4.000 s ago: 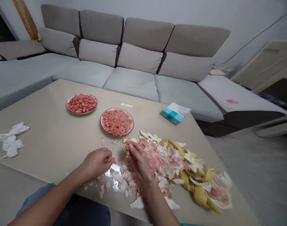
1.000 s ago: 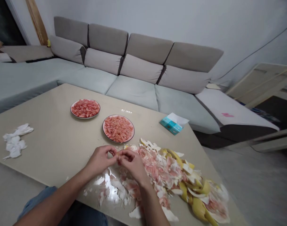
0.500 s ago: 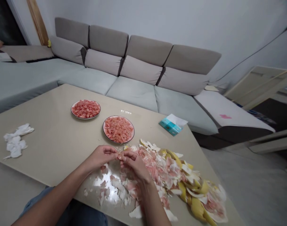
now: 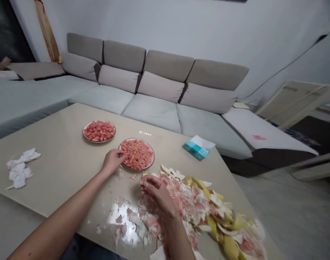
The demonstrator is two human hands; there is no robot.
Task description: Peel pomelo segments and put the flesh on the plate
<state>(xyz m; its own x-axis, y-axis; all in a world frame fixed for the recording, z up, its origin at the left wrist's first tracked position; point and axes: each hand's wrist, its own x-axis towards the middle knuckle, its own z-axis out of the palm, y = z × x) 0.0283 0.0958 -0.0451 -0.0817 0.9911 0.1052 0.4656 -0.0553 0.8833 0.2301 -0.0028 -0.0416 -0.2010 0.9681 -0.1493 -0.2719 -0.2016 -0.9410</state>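
My left hand (image 4: pixel 114 161) reaches to the left rim of the nearer plate (image 4: pixel 122 161), fingertips drawn together at the edge of the pink pomelo pulp (image 4: pixel 137 154). Whether a piece is between those fingertips cannot be made out. Over the left end of the peel heap, my right hand (image 4: pixel 155 191) is curled with thumb and fingers pinched; anything inside them is too small to name. Pink and white membrane scraps (image 4: pixel 178 198) lie beside and under it. Thick yellow pomelo peel (image 4: pixel 231 249) is heaped to the right.
Farther back on the table (image 4: pixel 59 155) stands a second plate of redder pulp (image 4: pixel 99 131). A blue tissue pack (image 4: pixel 196 148) is at the right rear, and crumpled white tissues (image 4: pixel 20 171) lie at the left. Beyond the table stands a grey sofa (image 4: pixel 154 108).
My left hand has parted from my right and moved forward to the nearer plate. The right hand stays over the scraps, fingers still pinched. The view has tilted up slightly.
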